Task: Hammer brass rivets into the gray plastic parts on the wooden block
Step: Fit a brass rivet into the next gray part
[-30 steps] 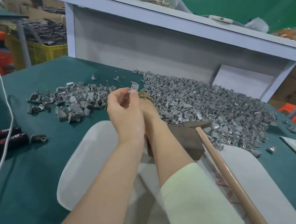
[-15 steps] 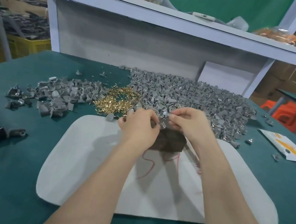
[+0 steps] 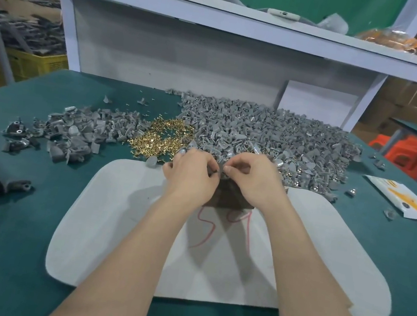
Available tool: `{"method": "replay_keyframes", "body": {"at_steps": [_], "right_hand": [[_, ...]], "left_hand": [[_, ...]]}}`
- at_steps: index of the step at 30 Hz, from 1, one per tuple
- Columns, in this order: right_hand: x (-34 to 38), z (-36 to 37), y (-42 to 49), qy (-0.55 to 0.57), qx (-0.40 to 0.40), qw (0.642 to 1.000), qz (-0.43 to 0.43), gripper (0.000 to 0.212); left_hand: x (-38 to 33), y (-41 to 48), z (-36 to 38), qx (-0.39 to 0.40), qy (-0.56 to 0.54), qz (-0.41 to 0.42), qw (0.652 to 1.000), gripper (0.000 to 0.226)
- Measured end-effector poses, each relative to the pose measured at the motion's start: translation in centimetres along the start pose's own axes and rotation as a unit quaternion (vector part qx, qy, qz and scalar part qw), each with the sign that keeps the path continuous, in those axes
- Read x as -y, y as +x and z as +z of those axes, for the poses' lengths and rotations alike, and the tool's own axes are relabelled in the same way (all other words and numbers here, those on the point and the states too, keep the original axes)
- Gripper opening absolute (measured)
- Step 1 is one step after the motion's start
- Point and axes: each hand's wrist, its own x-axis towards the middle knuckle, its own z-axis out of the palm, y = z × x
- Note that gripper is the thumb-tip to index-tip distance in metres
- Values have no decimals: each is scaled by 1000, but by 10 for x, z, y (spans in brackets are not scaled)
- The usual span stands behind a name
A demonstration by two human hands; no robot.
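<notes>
Now pinching a small piece, hidden between the tips, with left hand (image 3: 191,175) and right hand (image 3: 252,182), fingers curled close. Directly under: wooden block (image 3: 225,201). Lowered here from brass rivets (image 3: 161,137), just behind-left; gray plastic parts (image 3: 272,137) behind. Likely seating rivet; hammering next.

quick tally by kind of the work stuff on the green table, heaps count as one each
gray plastic part heaps: 2, left and right
brass rivet heap: 1
wooden block: 1
white mat: 1
total: 5
</notes>
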Motion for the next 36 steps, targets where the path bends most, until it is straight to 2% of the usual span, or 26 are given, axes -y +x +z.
{"method": "replay_keyframes", "body": {"at_steps": [13,18,21,24,28,36], "right_hand": [[3,2,-3,-14,-10,1000,12,12],[3,-1,-4,-51,-1,999,6,12],[5,-2,-5,-100,4,995,-23,11],[13,-2,-2,-194,18,979,-64,9],[22,-1,0,-268,28,960,-79,12],[17,2,-5,-191,24,981,-34,8]], "left_hand": [[0,0,0,-8,-10,2,1000,10],[0,-1,1,-10,-19,4,1000,8],[0,-1,1,-8,-16,5,1000,9],[0,-1,0,-5,-13,8,1000,12],[0,1,-1,-3,-10,17,1000,14],[3,-2,1,-1,-30,10,1000,12]]}}
